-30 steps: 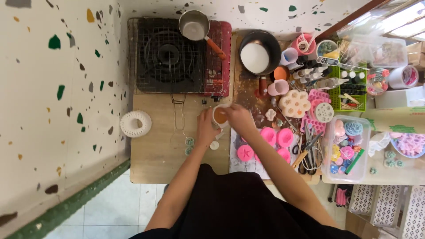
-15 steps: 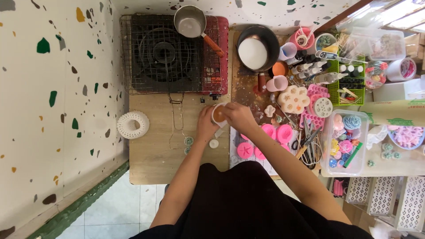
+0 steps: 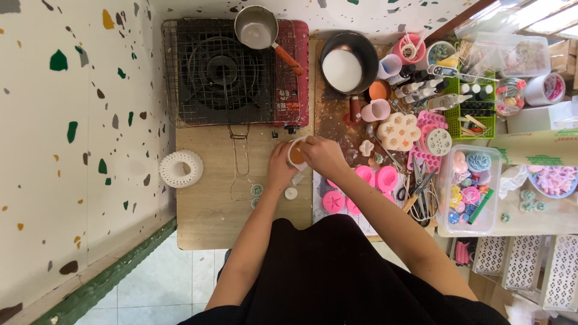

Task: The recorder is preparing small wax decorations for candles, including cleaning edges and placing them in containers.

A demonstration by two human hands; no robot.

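Both my hands hold a small white cup with orange-brown liquid inside, above the wooden table. My left hand grips its left side. From the right, my right hand wraps over the rim and hides part of the cup. Several pink round moulds lie on a sheet of paper just right of my hands. Two small round pieces, one green and one white, rest on the table below my left hand.
A gas stove under a wire rack carries a small saucepan. A dark pot of white wax, cups, bottles, a green basket, a clear box, scissors and a white ring mould surround the work spot.
My right hand has slid further over the cup's rim, covering more of the liquid. The view shifted slightly; both hands stay on the cup.
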